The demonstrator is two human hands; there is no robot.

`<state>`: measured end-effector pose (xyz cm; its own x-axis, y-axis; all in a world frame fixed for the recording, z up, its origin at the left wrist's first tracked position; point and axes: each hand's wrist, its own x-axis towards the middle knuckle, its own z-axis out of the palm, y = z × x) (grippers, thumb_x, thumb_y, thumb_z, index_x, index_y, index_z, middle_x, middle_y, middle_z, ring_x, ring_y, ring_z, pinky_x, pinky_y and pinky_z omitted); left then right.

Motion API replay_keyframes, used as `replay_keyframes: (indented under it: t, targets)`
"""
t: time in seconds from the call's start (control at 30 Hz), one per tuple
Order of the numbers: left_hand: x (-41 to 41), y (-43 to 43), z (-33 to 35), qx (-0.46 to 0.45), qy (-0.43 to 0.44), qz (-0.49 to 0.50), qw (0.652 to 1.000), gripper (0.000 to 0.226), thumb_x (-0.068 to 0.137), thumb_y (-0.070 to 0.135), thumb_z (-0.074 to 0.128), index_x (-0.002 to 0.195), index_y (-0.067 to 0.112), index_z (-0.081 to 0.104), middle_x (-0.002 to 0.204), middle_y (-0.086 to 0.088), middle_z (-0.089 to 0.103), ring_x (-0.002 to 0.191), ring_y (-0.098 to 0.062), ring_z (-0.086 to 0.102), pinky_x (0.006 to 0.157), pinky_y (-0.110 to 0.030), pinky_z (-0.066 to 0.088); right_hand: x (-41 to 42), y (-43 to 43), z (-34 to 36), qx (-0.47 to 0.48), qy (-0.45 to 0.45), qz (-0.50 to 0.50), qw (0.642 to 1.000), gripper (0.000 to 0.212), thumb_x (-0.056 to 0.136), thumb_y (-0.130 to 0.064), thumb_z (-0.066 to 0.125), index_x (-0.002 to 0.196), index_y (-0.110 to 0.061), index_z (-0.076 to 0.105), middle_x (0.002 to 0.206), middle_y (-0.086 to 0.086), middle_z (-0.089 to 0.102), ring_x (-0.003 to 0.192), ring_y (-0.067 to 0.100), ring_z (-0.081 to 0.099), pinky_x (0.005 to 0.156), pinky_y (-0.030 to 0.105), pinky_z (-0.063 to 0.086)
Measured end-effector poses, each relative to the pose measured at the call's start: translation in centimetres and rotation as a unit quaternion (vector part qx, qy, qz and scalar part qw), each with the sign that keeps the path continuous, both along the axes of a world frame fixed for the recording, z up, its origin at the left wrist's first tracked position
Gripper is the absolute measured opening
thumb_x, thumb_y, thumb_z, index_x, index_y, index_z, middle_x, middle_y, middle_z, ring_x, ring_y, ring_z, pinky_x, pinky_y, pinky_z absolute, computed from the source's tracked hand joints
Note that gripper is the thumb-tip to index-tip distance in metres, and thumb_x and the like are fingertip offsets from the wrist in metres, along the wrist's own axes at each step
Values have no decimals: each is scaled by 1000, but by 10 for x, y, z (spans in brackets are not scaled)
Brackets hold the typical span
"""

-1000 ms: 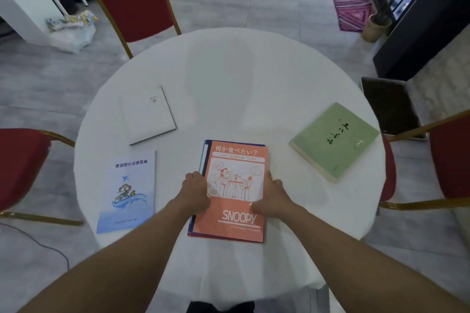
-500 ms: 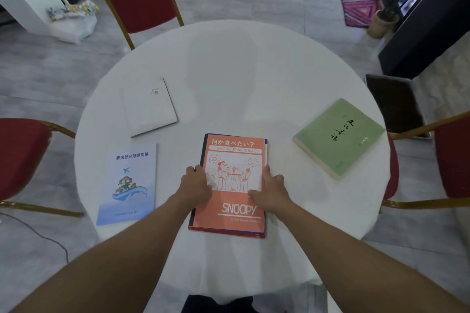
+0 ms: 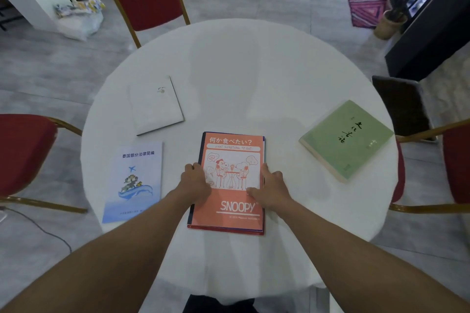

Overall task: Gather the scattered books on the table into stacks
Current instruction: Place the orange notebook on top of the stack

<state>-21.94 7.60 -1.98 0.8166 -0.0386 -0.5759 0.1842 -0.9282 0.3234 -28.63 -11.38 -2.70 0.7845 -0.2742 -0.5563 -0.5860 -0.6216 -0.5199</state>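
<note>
On the round bench [image 3: 236, 79], the orange stack [image 3: 229, 213] lies at the near middle, thin, light and floppy; take it by both long edges. Left hand [image 3: 195, 183] and right hand [image 3: 270, 189] press flat on it, each grip apart, not clamped.

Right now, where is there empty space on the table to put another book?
The far half of the table, beyond the white book and green book, is bare. There is also a gap between the orange Snoopy book and the green one. The near left, by the blue book, is crowded.
</note>
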Motion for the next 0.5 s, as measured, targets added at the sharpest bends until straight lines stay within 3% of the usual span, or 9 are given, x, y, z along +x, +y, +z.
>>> replay_keyframes:
  t: [0.17,0.27,0.4,0.5]
  targets:
    - [10,-15,9,-3,-49,-41,998,84,86,13,69,149,6,14,149,-13,26,135,-29,35,103,-37,43,-5,-16,5,55,-21,11,998,61,90,-34,67,143,-20,39,133,12,48,115,27,59,94,40,57]
    - [19,-36,16,-17,-104,-103,989,89,85,13,66,152,3,8,153,-15,20,141,-33,23,111,-41,35,-10,-34,7,17,-40,-39,998,71,93,-41,62,152,-16,34,145,11,40,133,27,46,109,43,44]
    - [31,-88,23,-79,-102,-176,976,70,89,16,63,149,11,27,155,-10,25,145,-31,23,114,-42,31,-16,-71,13,-22,-143,-160,976,61,93,-36,60,149,-19,42,138,6,45,130,23,45,108,39,41]
    - [36,-135,26,-113,-88,-235,961,59,93,18,58,145,4,35,150,-14,31,141,-32,31,114,-40,32,-22,-106,17,-77,-194,-224,952,54,93,-31,61,143,-16,47,133,5,46,129,23,42,106,33,36]
